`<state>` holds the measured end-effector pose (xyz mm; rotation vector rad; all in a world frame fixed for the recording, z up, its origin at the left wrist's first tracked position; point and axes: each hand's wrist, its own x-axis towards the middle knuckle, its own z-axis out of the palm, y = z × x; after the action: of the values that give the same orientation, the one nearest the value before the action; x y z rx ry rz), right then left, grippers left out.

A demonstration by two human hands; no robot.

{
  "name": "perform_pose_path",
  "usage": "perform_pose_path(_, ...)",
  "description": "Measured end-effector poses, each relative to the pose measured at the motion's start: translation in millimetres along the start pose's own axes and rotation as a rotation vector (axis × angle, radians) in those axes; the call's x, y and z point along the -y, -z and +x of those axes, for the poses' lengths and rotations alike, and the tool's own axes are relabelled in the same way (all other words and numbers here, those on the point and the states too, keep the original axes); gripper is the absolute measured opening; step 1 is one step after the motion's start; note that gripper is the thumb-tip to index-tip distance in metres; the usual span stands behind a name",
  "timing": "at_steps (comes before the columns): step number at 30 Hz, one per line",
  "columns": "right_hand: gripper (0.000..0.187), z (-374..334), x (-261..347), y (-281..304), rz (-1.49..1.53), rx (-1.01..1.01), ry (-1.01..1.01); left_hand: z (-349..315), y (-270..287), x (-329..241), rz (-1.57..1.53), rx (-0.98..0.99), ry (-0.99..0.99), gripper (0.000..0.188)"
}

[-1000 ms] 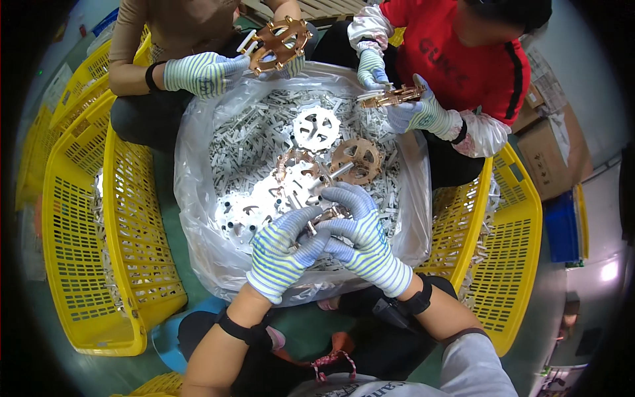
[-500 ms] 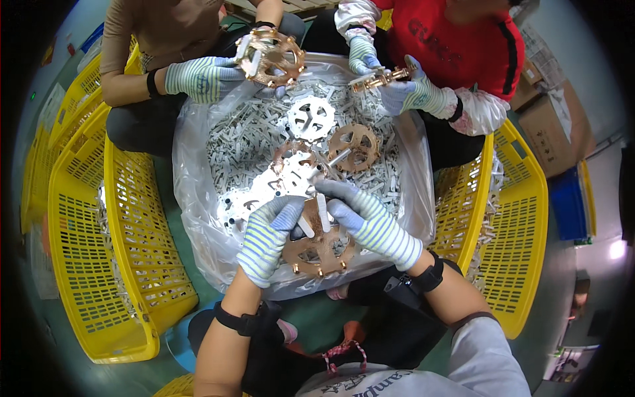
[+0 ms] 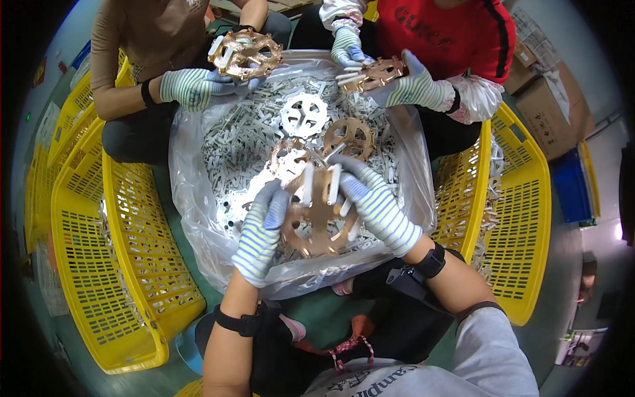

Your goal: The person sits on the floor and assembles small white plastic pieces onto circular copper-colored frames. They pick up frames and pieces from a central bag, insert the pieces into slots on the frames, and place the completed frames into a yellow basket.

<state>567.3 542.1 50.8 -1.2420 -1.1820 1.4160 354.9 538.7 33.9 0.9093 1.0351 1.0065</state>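
A copper-coloured spoked disc (image 3: 318, 215) is held up over the lined bin, slightly blurred by motion. Pale narrow strips (image 3: 308, 184) stand out at its far edge, and another strip shows by its right side. My left hand (image 3: 259, 231), in a striped glove, is closed on the disc's left rim. On the far right rim my right hand (image 3: 378, 206), gloved alike, has its fingers curled round the edge beside a strip. Beyond my hands lie a silvery disc (image 3: 303, 115) and a copper-coloured disc (image 3: 349, 139), both on a heap of loose strips (image 3: 241, 135).
A clear plastic liner (image 3: 192, 198) covers the bin's rim. Yellow slotted baskets stand left (image 3: 142, 225) and right (image 3: 512, 218). Across the bin, one co-worker's gloved hands hold a copper-coloured disc (image 3: 248, 54); another's hold a second one (image 3: 376, 75). Cardboard boxes (image 3: 552, 106) stand at right.
The disc in my hands has tilted up, and its two strips now stand upright at the far edge. My left hand has shifted outward to the rim. Both co-workers' discs have turned.
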Motion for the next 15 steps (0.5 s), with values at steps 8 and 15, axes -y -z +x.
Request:
perform_pose_path(8, 0.045, 11, -16, 8, 0.489, 0.056, -0.017, -3, 12, 2, -0.015, 0.118, 0.155, 0.041)
perform_pose_path(15, 0.038, 16, -51, 21, -0.687, 0.361, 0.153, 10, 30, -2, -0.313, -0.306, -0.174, 0.034)
